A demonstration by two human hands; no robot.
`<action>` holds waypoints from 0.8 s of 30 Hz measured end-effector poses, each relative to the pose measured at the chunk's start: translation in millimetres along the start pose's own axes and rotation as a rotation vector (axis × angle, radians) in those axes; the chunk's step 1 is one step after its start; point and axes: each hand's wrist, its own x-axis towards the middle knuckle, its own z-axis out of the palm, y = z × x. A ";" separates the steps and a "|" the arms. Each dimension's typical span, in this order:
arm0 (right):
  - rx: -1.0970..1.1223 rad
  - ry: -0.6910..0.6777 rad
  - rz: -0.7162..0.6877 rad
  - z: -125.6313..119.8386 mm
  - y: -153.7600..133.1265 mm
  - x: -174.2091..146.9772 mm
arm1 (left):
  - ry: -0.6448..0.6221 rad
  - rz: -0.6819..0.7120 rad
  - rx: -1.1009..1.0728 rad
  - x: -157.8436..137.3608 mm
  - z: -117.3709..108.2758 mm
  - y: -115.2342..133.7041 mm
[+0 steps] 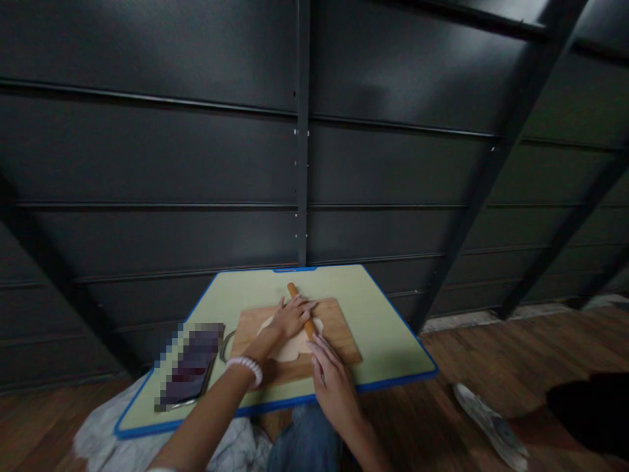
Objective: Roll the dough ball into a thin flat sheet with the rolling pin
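A wooden rolling pin [291,289] lies slantwise over a flat, pale sheet of dough [287,353]. My left hand [291,317] is laid across the middle of the pin, its fingers reaching over the wood. At the pin's near end, my right hand [330,368] has its fingers around the wood, hiding that end. Underneath the dough is a wooden cutting board [344,331] with a loop at its left edge. Both hands partly cover the dough.
A small pale-yellow folding table [388,341] with a blue rim carries the board. On its left lies a dark, pixelated flat object [191,367]. Dark metal panels [221,157] stand behind. Another person's foot in a light shoe [489,423] is on the wooden floor at right.
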 end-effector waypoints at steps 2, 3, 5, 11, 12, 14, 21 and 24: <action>-0.068 -0.004 0.032 3.6 -0.5 1.0 | 0.014 -0.008 0.014 -6.9 1.7 -3.1; -0.112 -0.013 0.040 4.5 -0.1 2.2 | 0.023 -0.013 0.026 -10.0 2.5 -4.1; -0.202 -0.032 0.047 3.8 1.4 5.6 | 0.049 -0.010 0.059 -16.5 3.4 -5.9; -0.308 -0.111 0.039 -12.7 13.9 23.7 | 0.128 0.074 0.191 -45.6 -2.8 -10.6; -0.305 -0.118 0.039 -15.2 18.0 27.8 | 0.146 0.079 0.206 -51.9 -5.1 -10.8; -0.293 -0.132 0.048 -18.5 27.6 37.5 | 0.187 0.083 0.217 -65.1 -9.5 -10.4; -0.259 -0.319 0.045 -12.1 50.7 85.5 | 0.168 -0.044 0.285 -102.4 -3.0 -2.9; -0.353 -0.412 0.022 1.5 45.2 104.9 | 0.175 -0.065 0.303 -109.9 1.7 4.8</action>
